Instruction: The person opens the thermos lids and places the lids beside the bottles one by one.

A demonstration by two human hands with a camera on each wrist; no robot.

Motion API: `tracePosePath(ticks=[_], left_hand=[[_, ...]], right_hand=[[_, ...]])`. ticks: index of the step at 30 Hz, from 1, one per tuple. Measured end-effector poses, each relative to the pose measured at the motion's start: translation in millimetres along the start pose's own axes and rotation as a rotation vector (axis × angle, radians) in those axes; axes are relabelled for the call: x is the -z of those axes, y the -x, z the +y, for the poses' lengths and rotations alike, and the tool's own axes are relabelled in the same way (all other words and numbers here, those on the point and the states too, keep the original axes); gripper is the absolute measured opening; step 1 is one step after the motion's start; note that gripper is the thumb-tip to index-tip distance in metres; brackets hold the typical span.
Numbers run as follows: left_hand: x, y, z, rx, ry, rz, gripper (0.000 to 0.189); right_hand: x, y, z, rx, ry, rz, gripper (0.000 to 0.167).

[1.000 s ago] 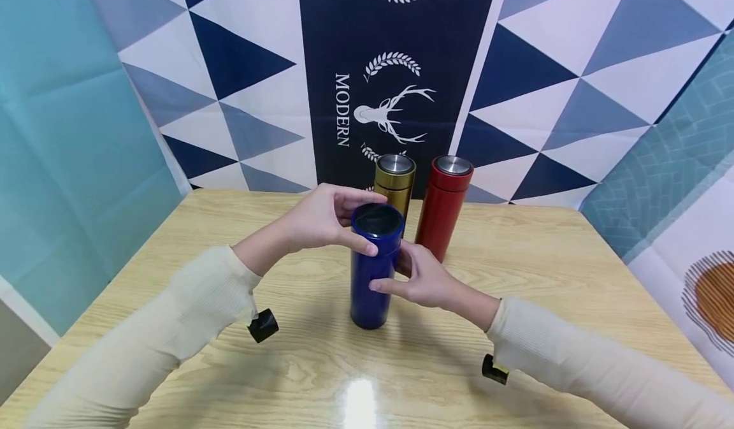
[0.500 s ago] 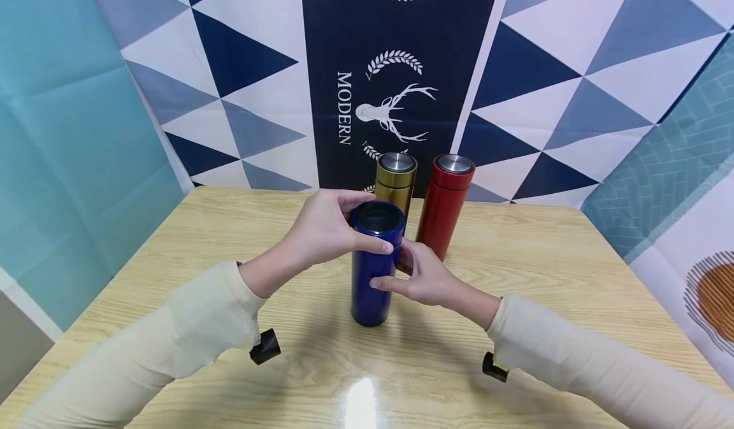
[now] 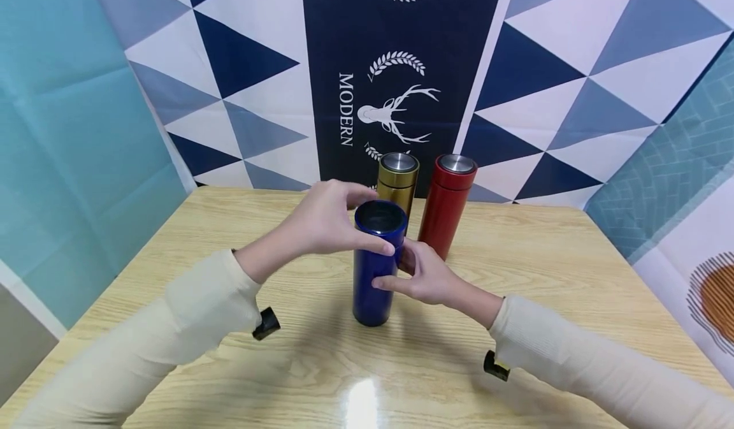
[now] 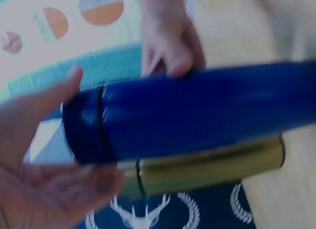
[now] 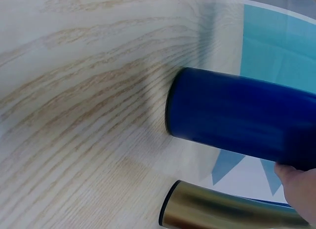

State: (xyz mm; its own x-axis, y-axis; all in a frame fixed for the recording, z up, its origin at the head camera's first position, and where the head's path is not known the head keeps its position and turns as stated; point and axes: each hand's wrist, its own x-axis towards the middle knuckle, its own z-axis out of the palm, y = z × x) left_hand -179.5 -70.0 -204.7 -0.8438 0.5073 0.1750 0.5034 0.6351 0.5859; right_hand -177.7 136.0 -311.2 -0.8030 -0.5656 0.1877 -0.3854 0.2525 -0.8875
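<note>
A blue thermos bottle point(image 3: 371, 289) with a dark, glossy top stands upright on the wooden table. My right hand point(image 3: 427, 276) grips its body from the right, thumb across the front and fingers behind. Around its cap point(image 4: 83, 123), my left hand point(image 3: 329, 218) is spread wide, thumb on the near side and fingers on the far side. In the left wrist view the left thumb tip stands off the cap. The right wrist view shows the bottle's base point(image 5: 173, 103) at the tabletop and part of the right thumb.
Behind the blue bottle stand a gold bottle point(image 3: 398, 183) and, to its right, a red bottle point(image 3: 447, 206), both with silver-topped lids. A patterned cloth point(image 3: 252, 53) hangs past the far edge of the table point(image 3: 545, 276).
My left hand first slid its thumb rightward around the cap, then rose slightly, its fingers spreading away from the rim. The right hand and the bottle stay in place.
</note>
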Motion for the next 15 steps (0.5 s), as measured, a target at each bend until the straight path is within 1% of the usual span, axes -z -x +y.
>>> tracePosePath(ticks=[2, 4, 6, 7, 8, 10, 12, 15], left_hand=[[9.6, -6.4, -1.3, -0.103, -0.018, -0.103, 0.078], [19.4, -13.9, -2.1, -0.212, 0.004, -0.228, 0.075], [27.5, -22.0, -2.5, -0.297, 0.031, -0.348, 0.072], [30.6, -26.3, -2.5, -0.326, 0.044, -0.402, 0.07], [32.9, -30.2, -1.8, -0.342, 0.06, -0.451, 0.069], [35.6, -37.1, 0.4, -0.355, 0.073, -0.522, 0.068], [36.2, -41.9, 4.5, -0.347, 0.058, -0.566, 0.066], [36.8, -45.2, 13.6, -0.318, 0.002, -0.594, 0.062]], right_hand=[[1.7, 0.9, -0.4, 0.0, 0.006, -0.007, 0.064], [3.1, 2.1, -1.0, -0.004, 0.011, -0.012, 0.064], [4.3, 3.4, -1.6, -0.012, 0.013, -0.016, 0.064], [4.7, 4.1, -1.9, -0.019, 0.014, -0.018, 0.065], [5.0, 5.0, -2.3, -0.025, 0.012, -0.02, 0.065], [4.8, 6.5, -2.8, -0.035, 0.006, -0.023, 0.065], [4.2, 8.0, -2.9, -0.038, 0.002, -0.024, 0.065], [3.0, 10.2, -3.0, -0.033, -0.002, -0.024, 0.065]])
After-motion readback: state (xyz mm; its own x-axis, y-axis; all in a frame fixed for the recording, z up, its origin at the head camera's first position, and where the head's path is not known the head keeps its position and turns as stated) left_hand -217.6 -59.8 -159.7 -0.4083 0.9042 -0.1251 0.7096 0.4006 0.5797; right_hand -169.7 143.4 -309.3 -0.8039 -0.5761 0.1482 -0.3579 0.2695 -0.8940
